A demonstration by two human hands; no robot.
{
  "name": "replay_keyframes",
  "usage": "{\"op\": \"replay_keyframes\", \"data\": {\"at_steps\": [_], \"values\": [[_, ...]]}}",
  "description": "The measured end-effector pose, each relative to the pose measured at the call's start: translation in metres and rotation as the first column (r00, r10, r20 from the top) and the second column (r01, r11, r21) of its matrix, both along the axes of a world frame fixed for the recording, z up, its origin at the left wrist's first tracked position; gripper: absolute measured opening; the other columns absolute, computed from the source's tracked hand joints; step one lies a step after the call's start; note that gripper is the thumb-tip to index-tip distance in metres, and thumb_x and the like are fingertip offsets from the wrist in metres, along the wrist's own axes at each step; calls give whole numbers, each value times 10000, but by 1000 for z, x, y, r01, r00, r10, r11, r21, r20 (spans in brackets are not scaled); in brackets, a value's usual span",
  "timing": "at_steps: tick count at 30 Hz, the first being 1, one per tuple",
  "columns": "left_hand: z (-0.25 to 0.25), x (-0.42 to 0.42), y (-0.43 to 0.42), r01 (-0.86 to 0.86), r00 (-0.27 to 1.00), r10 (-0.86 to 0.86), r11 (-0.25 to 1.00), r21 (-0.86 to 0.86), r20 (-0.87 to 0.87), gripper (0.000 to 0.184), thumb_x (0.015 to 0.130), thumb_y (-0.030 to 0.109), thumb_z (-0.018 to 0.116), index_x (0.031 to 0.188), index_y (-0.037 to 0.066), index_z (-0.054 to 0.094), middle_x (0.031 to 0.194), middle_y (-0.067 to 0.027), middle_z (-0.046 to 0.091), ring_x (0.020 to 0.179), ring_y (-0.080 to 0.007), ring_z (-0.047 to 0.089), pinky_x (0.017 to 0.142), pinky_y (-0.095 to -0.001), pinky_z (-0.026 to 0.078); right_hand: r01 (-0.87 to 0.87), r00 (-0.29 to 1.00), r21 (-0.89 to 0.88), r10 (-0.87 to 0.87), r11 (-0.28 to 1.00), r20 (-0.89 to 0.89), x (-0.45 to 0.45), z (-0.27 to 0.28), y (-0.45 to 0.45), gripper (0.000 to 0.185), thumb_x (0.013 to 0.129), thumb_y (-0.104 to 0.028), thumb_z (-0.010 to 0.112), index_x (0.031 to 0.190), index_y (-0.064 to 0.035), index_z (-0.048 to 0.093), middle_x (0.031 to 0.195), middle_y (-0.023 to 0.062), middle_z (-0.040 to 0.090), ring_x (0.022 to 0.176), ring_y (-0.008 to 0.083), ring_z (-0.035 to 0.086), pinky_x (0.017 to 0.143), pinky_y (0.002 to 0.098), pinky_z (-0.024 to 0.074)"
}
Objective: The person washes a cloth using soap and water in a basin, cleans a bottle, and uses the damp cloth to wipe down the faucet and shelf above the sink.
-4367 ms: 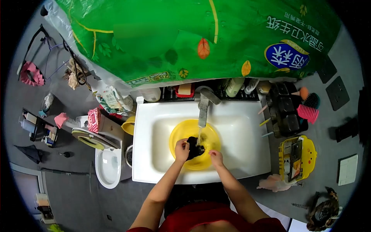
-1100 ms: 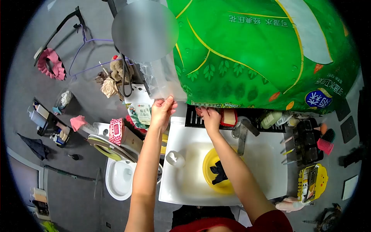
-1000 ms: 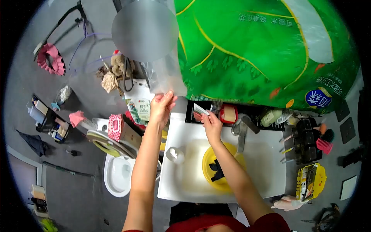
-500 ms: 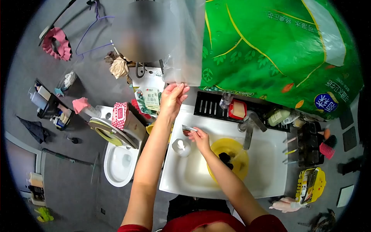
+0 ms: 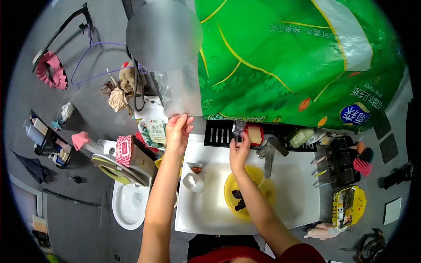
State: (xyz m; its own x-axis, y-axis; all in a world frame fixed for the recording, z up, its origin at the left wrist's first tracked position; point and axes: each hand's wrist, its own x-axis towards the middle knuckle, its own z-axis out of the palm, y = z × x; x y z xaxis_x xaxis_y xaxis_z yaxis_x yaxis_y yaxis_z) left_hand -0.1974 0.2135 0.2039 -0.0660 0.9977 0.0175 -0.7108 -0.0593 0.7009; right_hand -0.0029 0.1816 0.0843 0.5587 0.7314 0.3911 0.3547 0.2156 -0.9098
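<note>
My left hand (image 5: 179,131) pinches the lower edge of the clear end of a big green plastic packaging bag (image 5: 263,57), which hangs across the upper right. Above the back rim of the sink, my right hand (image 5: 239,151) has its fingers closed around the lower part of a small clear cup (image 5: 238,128), beside a red soap dish (image 5: 254,134). A small packet (image 5: 194,167) lies on the sink's left rim, near a white cup-like container (image 5: 193,182). Under my right forearm, a yellow basin (image 5: 230,179) holds water and dark cloth.
A faucet (image 5: 269,162) runs water into the basin in the white sink (image 5: 302,206). Bottles (image 5: 301,138) stand on the black rack (image 5: 219,133). At left are a toilet (image 5: 127,210) and a tissue pack (image 5: 124,150); at right, a yellow basket (image 5: 357,204).
My right hand has left the packet on the sink's left rim and moved up and right to the clear cup. My left hand still pinches the bag's edge. The view has shifted.
</note>
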Motion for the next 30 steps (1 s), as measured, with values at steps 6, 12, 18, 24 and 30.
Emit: {"op": "replay_keyframes", "data": {"at_steps": [6, 12, 18, 24, 30], "values": [[0, 0, 1, 12, 1000, -12, 1000, 7, -6, 85, 810, 90, 590, 883, 79, 545, 842, -22, 604, 755, -144, 618, 562, -236, 504, 84, 912, -92, -39, 992, 408, 34, 18, 70, 506, 701, -229, 682, 1085, 47, 501, 955, 264, 559, 889, 409, 525, 762, 423, 421], [2, -1, 0, 6, 998, -6, 1000, -10, -69, 110, 813, 103, 587, 901, 74, 529, 866, -31, 586, 774, -152, 613, 561, -233, 500, 65, 931, -8, -57, 998, 361, 34, 32, 53, 490, 660, -226, 708, 1035, 23, 514, 839, 214, 601, 725, 367, 573, 669, 400, 451], [5, -2, -2, 8, 992, -12, 999, -34, -124, 172, 810, 131, 600, 952, 62, 532, 921, -39, 594, 754, -140, 598, 576, -236, 484, -165, 954, 41, 170, 985, -246, 10, -5, -72, 649, 633, -141, 753, 1168, -1, 415, 911, 82, 595, 704, 125, 577, 624, 258, 477], [11, -5, -3, 30, 983, -39, 998, -52, -178, 140, 810, 156, 612, 926, 109, 550, 898, -2, 596, 749, -122, 586, 573, -228, 476, -565, 824, -121, 564, 816, -43, -39, -61, -176, 600, 647, -144, 747, 1144, -29, 432, 892, 83, 601, 663, 136, 593, 548, 268, 486], [13, -7, -5, 31, 981, -45, 997, -75, -190, 160, 801, 163, 625, 937, 105, 561, 901, -4, 606, 741, -111, 586, 574, -223, 475, -702, 626, -410, 779, 582, 36, -97, -76, -176, 594, 669, -261, 728, 1139, -52, 430, 807, 124, 607, 595, 220, 611, 553, 316, 489]]}}
